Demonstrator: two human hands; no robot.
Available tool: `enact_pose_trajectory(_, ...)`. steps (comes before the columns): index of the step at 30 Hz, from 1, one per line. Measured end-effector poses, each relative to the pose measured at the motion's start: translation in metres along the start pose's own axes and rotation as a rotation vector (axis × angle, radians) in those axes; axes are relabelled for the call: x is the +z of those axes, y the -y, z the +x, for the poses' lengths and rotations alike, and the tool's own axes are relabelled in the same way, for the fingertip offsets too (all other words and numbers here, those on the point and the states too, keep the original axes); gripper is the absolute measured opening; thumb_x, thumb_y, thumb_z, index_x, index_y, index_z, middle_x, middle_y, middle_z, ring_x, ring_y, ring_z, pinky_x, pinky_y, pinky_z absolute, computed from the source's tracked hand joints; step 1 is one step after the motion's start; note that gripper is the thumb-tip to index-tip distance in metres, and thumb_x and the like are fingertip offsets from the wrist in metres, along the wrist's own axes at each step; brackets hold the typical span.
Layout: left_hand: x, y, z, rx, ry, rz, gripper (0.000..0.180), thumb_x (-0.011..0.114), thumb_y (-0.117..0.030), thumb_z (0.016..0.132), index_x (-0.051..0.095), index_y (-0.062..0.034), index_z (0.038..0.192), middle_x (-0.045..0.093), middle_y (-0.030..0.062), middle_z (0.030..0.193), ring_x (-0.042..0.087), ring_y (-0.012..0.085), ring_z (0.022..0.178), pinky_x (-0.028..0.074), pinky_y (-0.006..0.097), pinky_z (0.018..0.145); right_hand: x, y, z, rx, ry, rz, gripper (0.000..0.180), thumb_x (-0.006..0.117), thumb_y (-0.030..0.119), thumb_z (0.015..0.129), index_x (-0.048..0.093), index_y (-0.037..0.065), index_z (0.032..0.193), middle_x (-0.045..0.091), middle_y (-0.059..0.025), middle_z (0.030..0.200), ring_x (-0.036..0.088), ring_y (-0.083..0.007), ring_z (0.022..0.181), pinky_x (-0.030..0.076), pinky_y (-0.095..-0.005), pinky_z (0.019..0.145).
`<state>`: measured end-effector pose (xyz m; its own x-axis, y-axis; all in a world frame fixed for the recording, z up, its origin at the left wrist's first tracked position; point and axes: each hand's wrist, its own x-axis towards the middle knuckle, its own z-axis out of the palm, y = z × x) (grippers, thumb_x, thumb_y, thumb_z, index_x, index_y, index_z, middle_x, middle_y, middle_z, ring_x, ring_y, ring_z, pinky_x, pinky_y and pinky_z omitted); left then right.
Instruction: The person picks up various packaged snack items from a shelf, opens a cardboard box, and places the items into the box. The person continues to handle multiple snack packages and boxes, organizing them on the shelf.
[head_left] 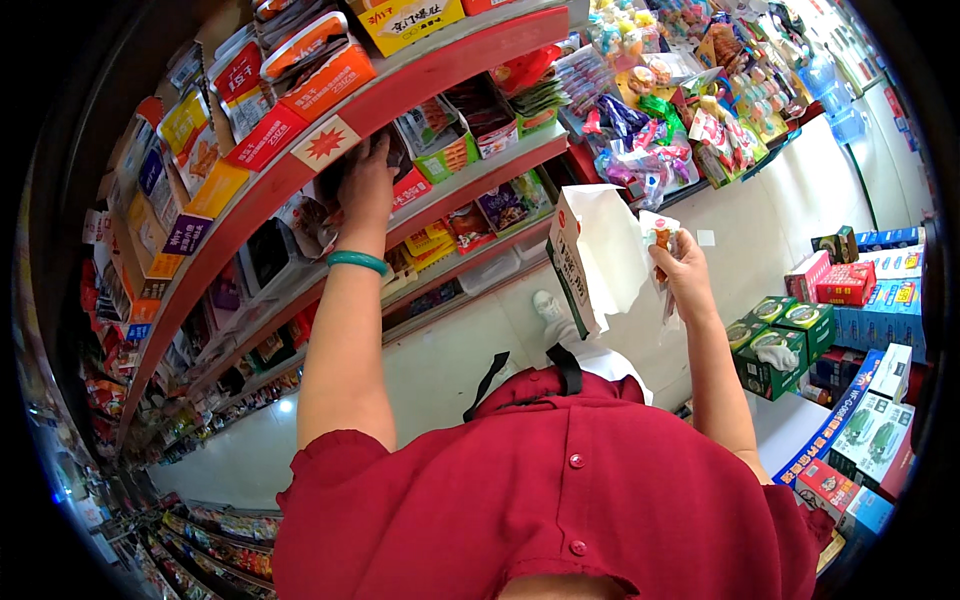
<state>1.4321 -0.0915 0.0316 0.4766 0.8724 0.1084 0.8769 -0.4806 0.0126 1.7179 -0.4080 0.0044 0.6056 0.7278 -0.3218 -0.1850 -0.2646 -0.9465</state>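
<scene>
My left hand [370, 185], below a teal bangle [357, 262] on the wrist, reaches into a shelf compartment under the red shelf edge. Its fingers are stretched out among dark packs in shadow, and I see nothing gripped in them. With my right hand [682, 272] I pinch a small clear-and-white snack packet [661, 236] with something reddish brown inside. Just left of that hand is an opened cardboard box [610, 245], white inside, with dark lettering on its outer side. I cannot tell whether the right hand also supports this box.
Tiered shelves [450, 75] with display boxes of packaged snacks stand at the left and ahead. Colourful sweets and toys [650, 130] fill a stand at the far right. Green cartons [785, 330] and blue boxes [885, 310] are stacked on the right. Pale floor tiles [450, 350] lie below.
</scene>
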Motion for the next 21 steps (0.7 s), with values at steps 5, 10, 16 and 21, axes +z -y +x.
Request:
enact_pose_trajectory(5,0.018,0.005,0.009,-0.019,0.046,-0.011,0.048,0.058,-0.011,0.084,0.046,-0.011,0.13,0.028,0.0115,0.145,0.038,0.0323,0.126,0.042,0.043,0.099,-0.004,-0.003,0.001,0.022,-0.007,-0.011,0.023,0.062,0.006,0.08,0.054,0.002,0.101,0.059,-0.0022,0.088,0.053,-0.0071,0.073,0.043,-0.0222,0.065)
enact_pose_trajectory(10,0.036,0.011,0.014,0.033,-0.001,0.11,0.048,0.062,-0.008,0.079,0.049,-0.0102,0.125,0.024,0.0111,0.146,0.029,0.0379,0.129,0.042,0.045,0.098,-0.008,-0.006,0.005,0.054,-0.005,-0.037,0.023,0.062,0.006,0.08,0.054,0.001,0.101,0.059,-0.0021,0.087,0.053,-0.0074,0.073,0.044,-0.0224,0.064)
enact_pose_trajectory(16,0.005,0.006,-0.007,0.072,-0.081,-0.061,0.056,0.061,-0.008,0.081,0.039,-0.0066,0.133,0.025,0.0161,0.145,0.032,0.0352,0.129,0.038,0.044,0.103,-0.003,-0.003,0.006,0.013,-0.018,-0.019,0.022,0.062,0.007,0.08,0.054,0.002,0.101,0.058,-0.0013,0.085,0.052,-0.0062,0.07,0.043,-0.0212,0.062)
enact_pose_trajectory(21,0.0,0.015,-0.025,-0.025,-0.102,-0.087,0.052,0.061,-0.011,0.084,0.042,-0.0063,0.132,0.034,0.017,0.14,0.039,0.0338,0.125,0.041,0.043,0.098,0.006,0.004,0.006,0.023,0.01,-0.02,0.022,0.062,0.007,0.08,0.054,0.002,0.1,0.058,-0.001,0.084,0.052,-0.0058,0.069,0.043,-0.0212,0.061)
